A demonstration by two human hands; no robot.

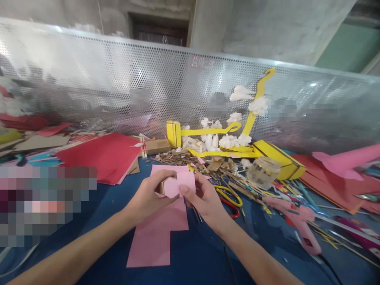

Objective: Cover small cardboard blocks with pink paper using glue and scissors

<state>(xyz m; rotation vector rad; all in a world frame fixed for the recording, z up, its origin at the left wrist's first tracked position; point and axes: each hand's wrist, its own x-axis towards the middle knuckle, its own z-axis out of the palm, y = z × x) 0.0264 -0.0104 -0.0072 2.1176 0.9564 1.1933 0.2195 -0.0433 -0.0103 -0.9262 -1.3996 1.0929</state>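
Note:
Both hands meet at the middle of the view, above a pink paper sheet (151, 241) with a stepped edge. My left hand (150, 190) is closed around a small box (171, 187) with a pink hexagonal face and a brown cardboard side. Between the thumb and fingers of my right hand (204, 198) is a pink paper piece (187, 183), held against the box's right side. Whether the paper is stuck to the box I cannot tell. Just right of that hand lie yellow-handled scissors (230, 196) and a red handle (231, 209).
A pink glue gun (297, 221) with a cord lies at right, near a clear jar (263, 173). Yellow paper shapes (276, 158) with white fluff stand before a perforated metal panel (166, 83). Cardboard scraps (219, 164) litter the back; red sheets (103, 156) lie left.

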